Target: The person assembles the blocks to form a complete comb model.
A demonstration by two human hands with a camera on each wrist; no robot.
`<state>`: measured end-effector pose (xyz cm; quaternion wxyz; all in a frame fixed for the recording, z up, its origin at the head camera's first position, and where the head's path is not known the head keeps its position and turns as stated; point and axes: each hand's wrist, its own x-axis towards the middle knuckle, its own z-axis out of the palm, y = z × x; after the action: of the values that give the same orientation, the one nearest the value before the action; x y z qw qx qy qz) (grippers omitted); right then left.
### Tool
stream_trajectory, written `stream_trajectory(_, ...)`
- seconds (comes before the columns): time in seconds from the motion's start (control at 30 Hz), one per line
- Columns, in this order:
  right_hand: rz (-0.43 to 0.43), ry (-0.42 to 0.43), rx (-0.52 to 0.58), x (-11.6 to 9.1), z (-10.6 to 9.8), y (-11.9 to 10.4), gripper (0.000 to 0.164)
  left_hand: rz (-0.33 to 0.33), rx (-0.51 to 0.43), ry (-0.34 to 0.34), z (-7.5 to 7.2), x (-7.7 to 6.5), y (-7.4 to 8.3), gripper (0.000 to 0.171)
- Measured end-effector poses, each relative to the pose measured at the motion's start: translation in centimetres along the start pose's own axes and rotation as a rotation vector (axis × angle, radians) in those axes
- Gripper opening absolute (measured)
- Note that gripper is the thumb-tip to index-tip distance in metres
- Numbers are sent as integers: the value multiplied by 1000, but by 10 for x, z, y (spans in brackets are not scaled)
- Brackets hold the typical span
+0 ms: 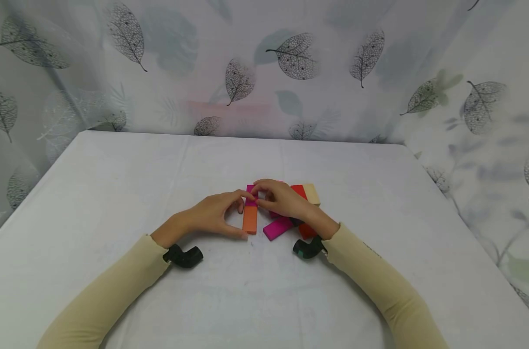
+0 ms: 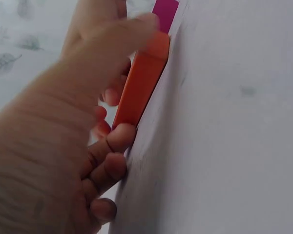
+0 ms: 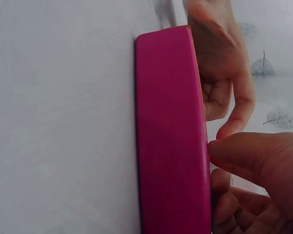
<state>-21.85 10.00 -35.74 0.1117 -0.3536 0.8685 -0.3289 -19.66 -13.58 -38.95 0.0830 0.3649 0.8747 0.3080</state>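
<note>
Tabletop: white cloth, leaf-print backdrop.
Left hand: fingers pinch flat orange wooden block.
Right hand: fingers pinch magenta wooden block.

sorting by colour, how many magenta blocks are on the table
2 seen: one magenta block beyond the orange block, one slanted magenta block below the right hand; others may be hidden.

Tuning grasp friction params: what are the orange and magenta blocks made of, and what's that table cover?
Orange block: likely painted wood, satin finish; solid opaque colour, softly rounded edges, faint sheen. Could be plastic.
Magenta block: same look, smooth glossy coat with rounded corners; painted wood or plastic.
Beige block: bare pale tone hints at unpainted wood, supporting wood for the set.
Table cover: white matte cloth; creases and slight wrinkles show.
</note>
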Motion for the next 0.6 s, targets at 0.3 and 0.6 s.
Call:
stream_trajectory(0.3,6,2,9,-1,2,0,27,-14,-116,20,-2,-1,-3,62)
stream_trajectory(0.6,6,6,5,0,2,3,26,-16,-104,44,-2,0,-3,56)
